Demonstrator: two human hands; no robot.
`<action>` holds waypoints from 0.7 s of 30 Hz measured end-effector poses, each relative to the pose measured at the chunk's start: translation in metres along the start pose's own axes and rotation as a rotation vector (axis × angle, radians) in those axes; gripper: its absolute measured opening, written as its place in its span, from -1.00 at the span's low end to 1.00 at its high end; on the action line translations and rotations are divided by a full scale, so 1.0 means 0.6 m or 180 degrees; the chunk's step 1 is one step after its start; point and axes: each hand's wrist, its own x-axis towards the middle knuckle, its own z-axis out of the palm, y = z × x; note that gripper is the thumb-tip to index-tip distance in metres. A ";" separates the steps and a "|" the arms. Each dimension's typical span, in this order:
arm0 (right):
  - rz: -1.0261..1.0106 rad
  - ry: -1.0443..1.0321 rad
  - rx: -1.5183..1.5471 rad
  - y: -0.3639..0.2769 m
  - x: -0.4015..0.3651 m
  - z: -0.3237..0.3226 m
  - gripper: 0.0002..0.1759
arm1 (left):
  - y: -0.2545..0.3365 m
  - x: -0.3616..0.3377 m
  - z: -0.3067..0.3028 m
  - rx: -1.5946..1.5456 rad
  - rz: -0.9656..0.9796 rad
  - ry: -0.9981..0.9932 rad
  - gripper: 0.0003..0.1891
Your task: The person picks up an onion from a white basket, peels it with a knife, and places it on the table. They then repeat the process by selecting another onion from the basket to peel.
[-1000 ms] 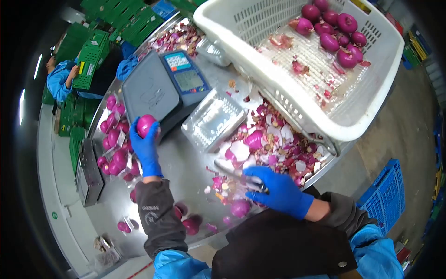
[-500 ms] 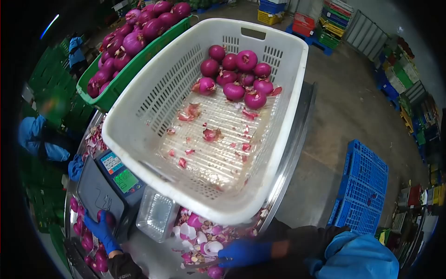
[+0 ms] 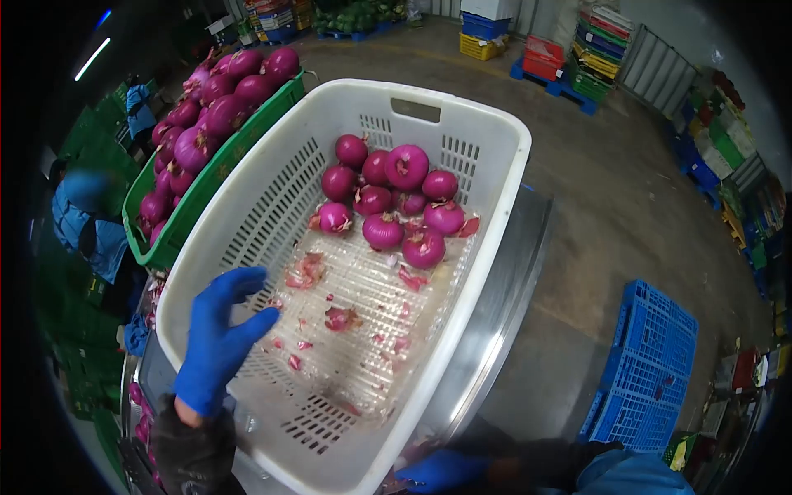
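Observation:
My left hand point(image 3: 221, 334), in a blue glove, reaches over the near left part of a white plastic basket point(image 3: 487, 272). Its fingers are apart and curved, with nothing between them. Red onions point(image 3: 384, 231) sit in a group at the basket's far end, and loose skin scraps point(image 3: 340, 318) lie on its wet ribbed floor. Low in the view, partly hidden beyond the basket's near edge, my blue-gloved right hand point(image 3: 441, 471) is closed around a knife, whose thin blade barely shows.
A green crate point(image 3: 216, 177) heaped with red onions point(image 3: 194, 148) stands left of the basket. Under the basket is a metal table point(image 3: 503, 330). A blue pallet point(image 3: 648, 371) is on the floor to the right. A person in blue point(image 3: 87, 219) is at the left.
My left hand has left the onion beside the scale and risen right, over the basket. The view has shifted, and the basket now covers much of the scale and clear tray.

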 end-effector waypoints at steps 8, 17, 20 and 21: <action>0.0233 0.0594 0.0335 0.059 -0.035 -0.043 -0.81 | -0.011 0.227 0.219 0.0855 0.0111 -0.1288 -0.45; 0.0335 0.1010 0.0750 0.097 -0.060 -0.045 -0.78 | -0.135 0.406 0.236 0.0402 -0.0566 0.0204 -0.26; 0.0429 0.0962 0.0966 0.099 -0.062 -0.050 -0.76 | -0.167 0.477 0.264 0.1069 -0.0122 0.0235 -0.15; 0.0516 0.0931 0.1031 0.103 -0.063 -0.050 -0.75 | -0.173 0.497 0.272 0.1077 -0.0116 0.0216 -0.15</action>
